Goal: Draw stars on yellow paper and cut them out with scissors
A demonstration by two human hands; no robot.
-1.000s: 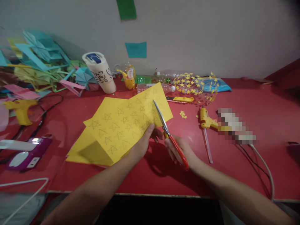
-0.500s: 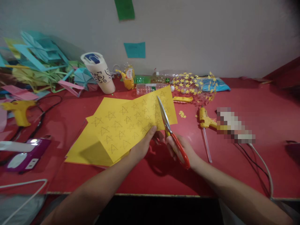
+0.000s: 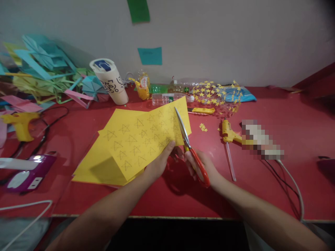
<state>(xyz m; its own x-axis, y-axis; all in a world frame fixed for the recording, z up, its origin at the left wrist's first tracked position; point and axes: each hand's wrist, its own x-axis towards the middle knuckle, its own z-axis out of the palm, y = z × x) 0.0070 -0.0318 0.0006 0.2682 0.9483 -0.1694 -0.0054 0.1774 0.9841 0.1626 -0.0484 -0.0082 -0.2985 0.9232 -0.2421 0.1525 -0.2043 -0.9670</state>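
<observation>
My left hand point(image 3: 162, 160) is closed on the lower edge of a yellow sheet of paper point(image 3: 133, 153), its thumb lying on top. Pencilled stars in rows cover the sheet, which is tilted up above other yellow sheets point(image 3: 91, 169) on the table. In my right hand point(image 3: 201, 164) is a pair of scissors point(image 3: 197, 162) with red handles. Their blades point up and away, lying across the right part of the sheet, and look nearly closed. My right fingers are partly hidden behind the handles.
On the red table point(image 3: 157, 205), small cut stars point(image 3: 202, 127), a box cutter point(image 3: 204, 111) and a yellow glue gun point(image 3: 229, 132) lie to the right. Behind stand a white tumbler point(image 3: 115, 83) and a star-covered clear bottle point(image 3: 214, 94). Folded paper pieces point(image 3: 47, 69) heap up at the left.
The right end of the yellow sheet has shifted left and bent a little, with more of the box cutter now showing. Both hands stay nearly in place.
</observation>
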